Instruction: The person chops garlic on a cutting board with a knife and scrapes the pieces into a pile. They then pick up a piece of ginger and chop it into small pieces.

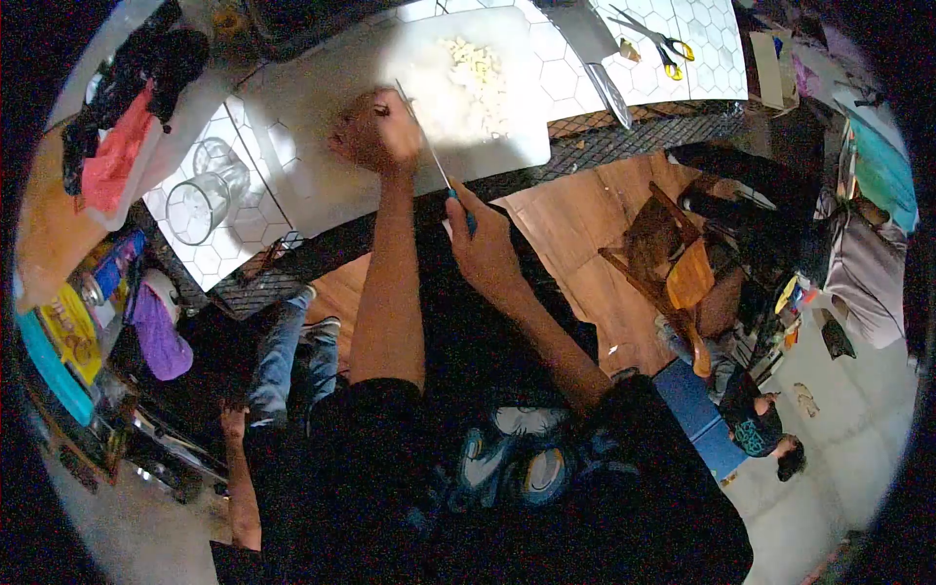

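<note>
My right hand (481,244) is wrapped round the blue-green handle of a knife (429,141), whose thin blade points up and to the left over the white cutting board (331,97). Beside the blade, my left hand (382,132) is curled over the board, with a small dark piece showing at its fingers; what it holds is too small to name. Pale chopped pieces (475,73) are scattered on the right part of the board.
Scissors (655,41) and a large cleaver (585,39) lie right of the board, near another knife (609,95). A glass (198,207) is at the left. A wooden chair (673,253) stands beyond the counter edge. Other people (765,424) are nearby.
</note>
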Motion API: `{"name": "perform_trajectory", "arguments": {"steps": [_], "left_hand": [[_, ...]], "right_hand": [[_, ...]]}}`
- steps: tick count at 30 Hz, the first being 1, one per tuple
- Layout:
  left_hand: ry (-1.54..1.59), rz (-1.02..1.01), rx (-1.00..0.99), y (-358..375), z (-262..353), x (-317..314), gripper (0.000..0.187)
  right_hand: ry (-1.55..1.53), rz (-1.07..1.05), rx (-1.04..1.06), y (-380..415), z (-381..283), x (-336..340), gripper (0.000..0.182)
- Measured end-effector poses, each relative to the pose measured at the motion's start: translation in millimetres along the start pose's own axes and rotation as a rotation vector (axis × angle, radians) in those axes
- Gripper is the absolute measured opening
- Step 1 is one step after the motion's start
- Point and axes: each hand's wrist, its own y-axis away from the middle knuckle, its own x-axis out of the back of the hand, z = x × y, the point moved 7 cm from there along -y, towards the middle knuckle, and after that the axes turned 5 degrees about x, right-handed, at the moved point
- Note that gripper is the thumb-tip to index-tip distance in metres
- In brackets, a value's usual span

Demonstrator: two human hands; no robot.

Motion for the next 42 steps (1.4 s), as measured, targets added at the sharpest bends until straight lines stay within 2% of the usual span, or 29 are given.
{"name": "perform_trajectory", "arguments": {"steps": [2,5,6,7,8,10,12,13,14,15,17,18,19,20,21,25,27,31,33,34,36,37,38,40,42], "left_hand": [[0.046,-0.024,0.020,-3.1,-1.2,-3.6,0.022],[0.085,-0.094,0.115,4.9,-12.9,-26.3,0.021],[0.068,-0.131,0.176,8.9,-20.6,-31.8,0.021],[0.075,-0.122,0.171,3.7,-16.7,-28.8,0.021],[0.111,-0.101,0.096,4.0,-13.0,-18.8,0.020],[0.165,-0.060,0.019,-4.6,-10.2,-30.6,0.020],[-0.029,0.147,-0.181,16.2,-36.7,-61.2,0.019],[-0.033,0.133,-0.184,21.4,-30.1,-48.5,0.019],[0.125,0.095,-0.112,10.5,-23.4,-43.2,0.019],[0.276,0.050,-0.041,2.8,-19.0,-33.5,0.020],[0.237,0.068,-0.063,-2.5,-7.2,-18.8,0.020],[0.188,0.074,-0.077,2.7,-5.2,-9.6,0.020],[0.181,0.076,-0.071,-0.6,6.4,10.7,0.020],[0.079,-0.054,-0.043,-5.7,22.4,28.1,0.020],[-0.020,-0.180,-0.023,-9.0,29.5,33.5,0.020],[0.111,-0.016,-0.055,-11.2,24.6,27.1,0.021],[0.044,0.032,-0.072,-4.5,22.8,30.1,0.021],[0.078,-0.006,-0.106,-10.0,26.8,35.4,0.022],[-0.146,0.000,-0.018,-8.6,31.2,40.5,0.025],[-0.138,-0.012,-0.028,-8.8,30.8,40.3,0.025],[-0.007,-0.189,-0.047,-4.1,24.0,28.6,0.027],[0.065,-0.040,-0.070,-6.8,26.1,34.1,0.028],[0.063,-0.030,-0.080,-9.6,22.7,33.6,0.028],[0.097,-0.129,0.031,-7.7,24.5,34.6,0.028],[0.072,-0.072,-0.016,-5.2,15.5,19.2,0.029]], "right_hand": [[-0.060,0.120,0.191,6.1,-0.7,4.6,0.038],[-0.031,0.124,0.251,-11.9,1.3,-0.4,0.037],[-0.029,0.127,0.243,-9.1,-3.0,4.4,0.037],[-0.060,0.050,0.122,-16.6,-5.9,5.1,0.037],[-0.093,-0.029,-0.014,-15.8,-4.5,2.9,0.036],[-0.086,-0.042,-0.038,-12.3,-8.3,5.9,0.035],[-0.074,-0.070,-0.091,-8.4,1.8,1.2,0.035],[-0.093,0.014,0.048,-12.5,4.4,0.1,0.036],[-0.113,0.103,0.209,-20.4,2.4,0.7,0.036],[-0.117,0.106,0.210,-13.1,4.2,2.4,0.036],[-0.043,0.005,0.066,0.7,17.7,5.0,0.037],[-0.038,-0.004,0.065,-6.2,28.1,-0.6,0.037],[-0.013,0.043,0.179,-21.5,35.6,-8.3,0.037],[0.008,0.095,0.279,-27.8,39.1,-11.8,0.037],[-0.020,0.016,0.216,-36.3,26.6,-7.7,0.036],[-0.204,0.031,0.137,-20.6,36.9,-3.0,0.038],[-0.078,0.108,0.285,-28.2,32.1,-2.6,0.038],[-0.131,0.078,0.275,-26.8,25.0,1.1,0.037],[-0.196,0.016,0.145,-17.7,32.6,3.0,0.036],[-0.194,0.031,0.135,-25.9,37.3,-3.6,0.036],[-0.093,0.144,0.368,-42.4,24.7,-7.0,0.037],[-0.107,0.123,0.307,-40.1,26.6,-6.3,0.037],[-0.119,0.128,0.314,-30.3,23.1,-2.5,0.037],[-0.078,-0.007,0.066,-10.3,51.9,0.2,0.037],[-0.120,0.000,0.108,-3.2,55.2,2.1,0.037]]}}
